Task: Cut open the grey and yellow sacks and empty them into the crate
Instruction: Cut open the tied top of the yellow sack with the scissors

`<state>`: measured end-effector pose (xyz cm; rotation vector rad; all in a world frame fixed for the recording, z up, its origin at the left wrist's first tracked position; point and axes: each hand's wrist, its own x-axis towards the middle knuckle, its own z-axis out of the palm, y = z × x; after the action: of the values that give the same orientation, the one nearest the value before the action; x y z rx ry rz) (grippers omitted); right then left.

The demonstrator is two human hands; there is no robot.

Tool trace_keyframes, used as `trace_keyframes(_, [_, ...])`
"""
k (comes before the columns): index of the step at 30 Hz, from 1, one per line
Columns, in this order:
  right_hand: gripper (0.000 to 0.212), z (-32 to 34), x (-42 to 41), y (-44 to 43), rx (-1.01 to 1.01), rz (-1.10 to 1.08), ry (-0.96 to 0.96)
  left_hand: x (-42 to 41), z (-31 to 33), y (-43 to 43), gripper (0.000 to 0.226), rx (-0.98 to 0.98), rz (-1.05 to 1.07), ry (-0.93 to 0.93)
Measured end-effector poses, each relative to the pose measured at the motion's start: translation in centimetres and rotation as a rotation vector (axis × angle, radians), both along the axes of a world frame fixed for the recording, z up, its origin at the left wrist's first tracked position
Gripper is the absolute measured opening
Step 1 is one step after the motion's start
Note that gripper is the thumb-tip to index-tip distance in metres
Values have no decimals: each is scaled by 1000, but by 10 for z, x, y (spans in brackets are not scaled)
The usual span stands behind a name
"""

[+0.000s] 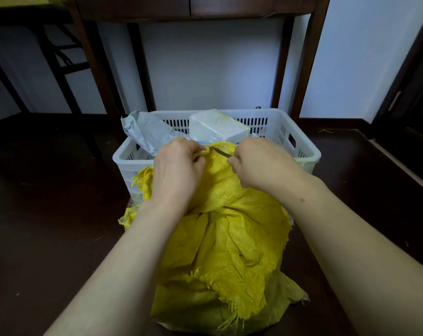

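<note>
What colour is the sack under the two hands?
The sack is yellow; the head view shows it best.

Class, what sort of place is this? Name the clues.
Probably a room in a home: a dark floor, a dark wooden table against a pale wall, and a white crate set on the floor.

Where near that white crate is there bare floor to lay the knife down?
Bare dark floor lies left of the white slatted plastic crate and yellow woven sack, and again to their right. Crowded: the crate, holding a crumpled grey sack and a white boxy container.
</note>
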<state>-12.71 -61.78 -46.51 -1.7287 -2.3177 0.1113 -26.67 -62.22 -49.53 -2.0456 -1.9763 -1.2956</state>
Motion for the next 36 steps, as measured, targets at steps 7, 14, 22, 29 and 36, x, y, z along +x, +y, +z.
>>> trace_keyframes(7, [20,5,2,-2,-54,17,3,4,-1,0,23,16,-13,15])
trace_keyframes(14, [23,3,-2,-2,25,32,-24,5,-2,0,24,23,-16,30])
trace_keyframes(22, [17,6,-1,-3,44,52,-9,2,-1,1,23,42,-14,15])
trace_keyframes(29, [22,-2,-4,-2,159,19,-65,3,-3,2,22,56,-49,16])
trace_keyframes(36, [30,-6,-5,9,-223,-30,600,11,3,3,17,45,-140,-36])
